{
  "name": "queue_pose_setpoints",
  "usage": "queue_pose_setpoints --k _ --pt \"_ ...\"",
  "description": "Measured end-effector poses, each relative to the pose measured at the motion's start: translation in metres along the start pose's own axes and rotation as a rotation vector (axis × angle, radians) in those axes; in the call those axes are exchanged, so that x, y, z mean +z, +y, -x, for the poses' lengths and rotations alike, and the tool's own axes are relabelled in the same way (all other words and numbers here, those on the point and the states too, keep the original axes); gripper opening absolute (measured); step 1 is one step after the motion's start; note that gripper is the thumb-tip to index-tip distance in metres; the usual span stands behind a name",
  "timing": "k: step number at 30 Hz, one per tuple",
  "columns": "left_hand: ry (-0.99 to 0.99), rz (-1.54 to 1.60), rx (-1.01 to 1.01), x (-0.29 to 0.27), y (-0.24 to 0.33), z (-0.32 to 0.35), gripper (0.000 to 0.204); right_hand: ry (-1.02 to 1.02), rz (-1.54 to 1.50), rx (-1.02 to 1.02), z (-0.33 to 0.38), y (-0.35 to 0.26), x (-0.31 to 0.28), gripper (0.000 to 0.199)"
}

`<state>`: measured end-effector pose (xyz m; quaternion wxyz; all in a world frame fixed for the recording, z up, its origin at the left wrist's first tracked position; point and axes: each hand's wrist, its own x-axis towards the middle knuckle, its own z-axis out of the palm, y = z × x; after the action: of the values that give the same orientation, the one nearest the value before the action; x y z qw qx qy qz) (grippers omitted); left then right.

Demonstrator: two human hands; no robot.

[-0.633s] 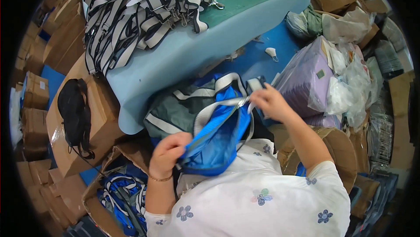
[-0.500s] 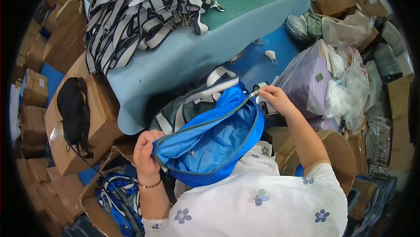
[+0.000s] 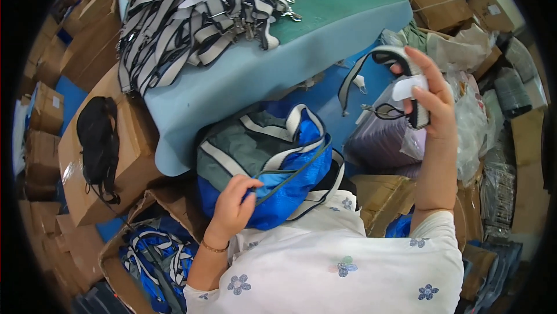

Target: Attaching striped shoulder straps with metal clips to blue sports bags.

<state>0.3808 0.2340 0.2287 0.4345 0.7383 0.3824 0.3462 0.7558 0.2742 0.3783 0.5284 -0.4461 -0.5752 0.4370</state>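
Observation:
On my lap lies a blue and grey duffel bag (image 3: 272, 166) with white, dark-edged webbing handles. Its green-trimmed zip opening has narrowed to a slit, and light blue lining shows at the left end. My left hand (image 3: 235, 204) is at that end of the opening, fingers curled onto the fabric edge. Raised to the right of the bag, my right hand (image 3: 435, 96) grips a black and white shoulder strap (image 3: 394, 59). This strap carries a white pad and a metal clip, with one loop hanging down to the left.
Many matching straps (image 3: 191, 24) are heaped on the green-topped table (image 3: 325, 1) ahead. A black pouch (image 3: 97, 143) lies on a carton at left. The open carton (image 3: 125, 267) at lower left holds more blue bags. Plastic-wrapped purple goods (image 3: 380, 140) stand at right.
My right hand has left the zip and lifted up to the right, now holding a strap. The bag's wide opening has mostly closed and its grey side shows. My left hand moved rightward along it.

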Motion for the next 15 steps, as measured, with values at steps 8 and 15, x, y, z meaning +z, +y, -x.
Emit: queue_pose_setpoints --k 8,15 --pt "0.112 0.328 -0.136 0.014 -0.014 -0.002 0.074 -0.359 -0.226 -0.340 -0.026 -0.051 0.084 0.053" --pt "0.239 0.546 -0.159 0.027 -0.069 -0.007 0.124 -1.388 -0.103 -0.489 -0.037 -0.051 0.140 0.024"
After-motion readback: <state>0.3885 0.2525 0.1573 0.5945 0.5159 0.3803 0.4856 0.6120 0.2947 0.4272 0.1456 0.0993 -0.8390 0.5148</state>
